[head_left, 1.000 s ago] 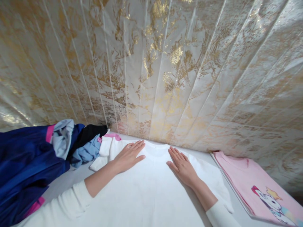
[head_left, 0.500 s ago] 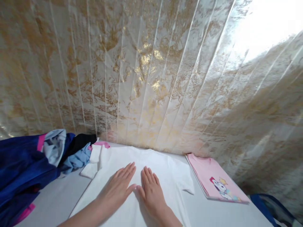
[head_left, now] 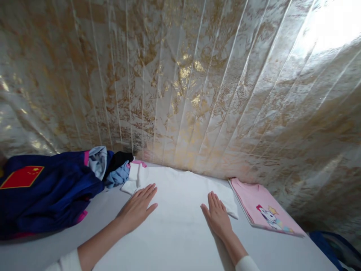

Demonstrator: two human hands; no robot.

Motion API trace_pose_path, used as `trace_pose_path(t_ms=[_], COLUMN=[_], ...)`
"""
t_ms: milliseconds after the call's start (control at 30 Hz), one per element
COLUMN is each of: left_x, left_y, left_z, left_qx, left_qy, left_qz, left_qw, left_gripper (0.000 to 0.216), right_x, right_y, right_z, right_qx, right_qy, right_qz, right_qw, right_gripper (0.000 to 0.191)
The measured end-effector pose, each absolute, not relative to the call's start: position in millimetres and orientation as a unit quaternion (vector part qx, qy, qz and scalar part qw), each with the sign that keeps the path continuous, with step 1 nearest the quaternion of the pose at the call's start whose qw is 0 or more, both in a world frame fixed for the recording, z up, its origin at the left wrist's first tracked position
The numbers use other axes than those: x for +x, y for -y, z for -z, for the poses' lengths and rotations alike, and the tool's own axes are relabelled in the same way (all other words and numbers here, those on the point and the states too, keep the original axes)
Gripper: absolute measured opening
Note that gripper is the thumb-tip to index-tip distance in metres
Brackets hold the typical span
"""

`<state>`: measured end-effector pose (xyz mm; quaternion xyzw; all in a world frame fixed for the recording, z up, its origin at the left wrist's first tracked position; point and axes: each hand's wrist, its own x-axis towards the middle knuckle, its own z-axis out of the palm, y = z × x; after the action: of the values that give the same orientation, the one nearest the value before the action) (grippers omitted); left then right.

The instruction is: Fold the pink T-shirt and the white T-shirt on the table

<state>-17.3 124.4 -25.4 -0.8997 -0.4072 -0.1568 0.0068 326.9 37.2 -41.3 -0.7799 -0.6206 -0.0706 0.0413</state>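
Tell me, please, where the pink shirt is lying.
In the head view, the pink shirt lies on the right, beside the white shirt and right hand, against the gold wall.

A glossy wall covering (head_left: 197, 94) fills most of the view — cream and pale grey, marbled with gold veining and crossed by narrow raised seams that run top to bottom and fan outward. It meets the far edge of a pale grey table (head_left: 270, 250) with a smooth, matte surface. Strong light washes the upper right corner into a white glare (head_left: 335, 22), and softer gold highlights glint near the middle of the wall. Beyond the table's right edge the space drops into shadow — the floor cannot be made out.
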Motion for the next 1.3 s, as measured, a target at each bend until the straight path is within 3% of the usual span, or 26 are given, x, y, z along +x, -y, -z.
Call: trace_pose_path(t_ms=[367,633,900,1000,1167,1300], left_x=[12,-55,-28,-12,-3,-23], left_y=[-53,-72,-99,-82,-24,-8], left_z=[31,33,21,18,32,37], left_qx=[-0.921,-0.905,-0.909,-0.909,-0.923,-0.924], left_qy=[0.358,0.382,0.386,0.386,0.333,0.326], left_qz=[0.154,0.184,0.154,0.158,0.192,0.197], left_qw=[-0.017,0.037,0.016,0.019,0.022,0.044], left_gripper=[0.052,0.053,0.052,0.051,0.051,0.053], right_x=[200,295,322,292,188,175], right_y=[-1,39,22,16,36,58], right_z=[45,48,43,35,42,47], right_qx=[-0.640,-0.759,-0.771,-0.765,-0.655,-0.647], right_qy=[0.757,0.645,0.630,0.637,0.738,0.747], right_qz=[0.025,0.062,0.077,0.077,0.041,0.031], right_qw=[0.128,0.060,0.044,0.054,0.160,0.151], right_gripper=[0.061,0.066,0.062,0.058,0.055,0.057])
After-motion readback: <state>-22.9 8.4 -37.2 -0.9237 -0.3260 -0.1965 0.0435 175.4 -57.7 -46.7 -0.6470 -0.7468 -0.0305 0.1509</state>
